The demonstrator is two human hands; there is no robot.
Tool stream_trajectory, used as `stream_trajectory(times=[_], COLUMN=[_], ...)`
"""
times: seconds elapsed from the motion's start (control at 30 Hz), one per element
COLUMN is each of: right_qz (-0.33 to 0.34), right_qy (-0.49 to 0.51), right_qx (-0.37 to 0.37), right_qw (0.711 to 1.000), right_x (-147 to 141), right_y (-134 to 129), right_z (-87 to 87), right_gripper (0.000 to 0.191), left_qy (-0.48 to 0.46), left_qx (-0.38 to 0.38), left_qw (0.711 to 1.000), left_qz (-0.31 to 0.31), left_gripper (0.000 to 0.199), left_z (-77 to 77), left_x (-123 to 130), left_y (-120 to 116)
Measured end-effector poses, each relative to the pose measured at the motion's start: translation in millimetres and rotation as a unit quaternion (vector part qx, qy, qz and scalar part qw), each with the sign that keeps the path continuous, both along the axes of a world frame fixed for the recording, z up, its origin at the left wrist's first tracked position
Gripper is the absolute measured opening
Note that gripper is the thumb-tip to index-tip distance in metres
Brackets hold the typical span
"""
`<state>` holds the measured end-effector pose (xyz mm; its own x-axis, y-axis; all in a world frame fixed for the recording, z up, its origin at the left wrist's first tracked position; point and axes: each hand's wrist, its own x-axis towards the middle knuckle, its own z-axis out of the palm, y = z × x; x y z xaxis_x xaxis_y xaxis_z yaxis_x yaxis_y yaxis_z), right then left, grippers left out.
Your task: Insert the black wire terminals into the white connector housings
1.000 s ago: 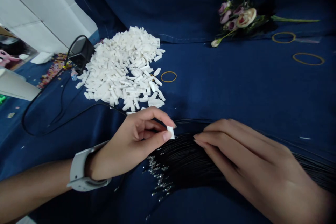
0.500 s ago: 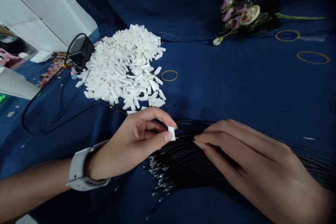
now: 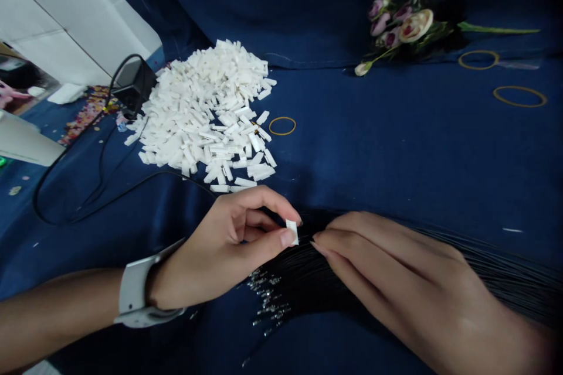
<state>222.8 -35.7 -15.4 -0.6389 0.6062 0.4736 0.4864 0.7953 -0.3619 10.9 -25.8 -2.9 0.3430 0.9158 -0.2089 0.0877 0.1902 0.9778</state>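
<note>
Between thumb and index finger, my left hand pinches a small white plastic connector housing. Just to its right, the fingertips of my right hand are pressed together on what looks like one thin black wire, hard to make out against the dark strands behind. Under both hands lies a thick bundle of black wires, partly covered by my right hand. Silver metal terminals tip the wires at the bundle's left end. The hands are a short gap apart.
A heap of white connector housings lies behind my left hand. Beside it are a black adapter with its cable and a rubber band. Artificial flowers and two more rubber bands lie at the back right of the blue cloth.
My right hand has moved left and slightly down, closer to the connector housing. My left hand has shifted a little right and down, still pinching the housing.
</note>
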Motion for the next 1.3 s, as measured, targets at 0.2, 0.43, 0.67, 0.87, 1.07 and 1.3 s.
stream_trajectory(times=[0.2, 0.43, 0.67, 0.87, 1.07, 1.3], right_qz=[-0.015, 0.043, 0.027, 0.032, 0.019, -0.046], right_qy=[-0.007, -0.037, -0.049, -0.052, -0.046, -0.033], right_qx=[0.049, 0.023, -0.004, -0.004, -0.014, 0.022], right_qw=[0.999, 0.998, 0.998, 0.998, 0.999, 0.998], right_x=[0, -6, -7, -7, -5, 5], right_y=[2, -12, -13, -10, -9, 2], right_z=[4.6, 3.8, -0.9, 0.1, 0.7, -0.6], right_gripper=[0.017, 0.020, 0.032, 0.027, 0.027, 0.023], left_qy=[-0.021, -0.011, -0.035, -0.051, -0.058, -0.080], left_qx=[-0.008, -0.013, -0.022, -0.023, -0.033, -0.042], left_qw=[1.000, 1.000, 0.999, 0.998, 0.998, 0.996], left_qz=[0.010, 0.004, -0.004, -0.009, -0.015, 0.001], left_gripper=[0.007, 0.008, 0.011, 0.016, 0.016, 0.015], left_z=[0.0, 1.0, 0.0, -1.1, 0.4, -0.8], left_x=[1, 0, -1, -2, -4, -7], left_y=[1, 6, 7, 5, 8, 11])
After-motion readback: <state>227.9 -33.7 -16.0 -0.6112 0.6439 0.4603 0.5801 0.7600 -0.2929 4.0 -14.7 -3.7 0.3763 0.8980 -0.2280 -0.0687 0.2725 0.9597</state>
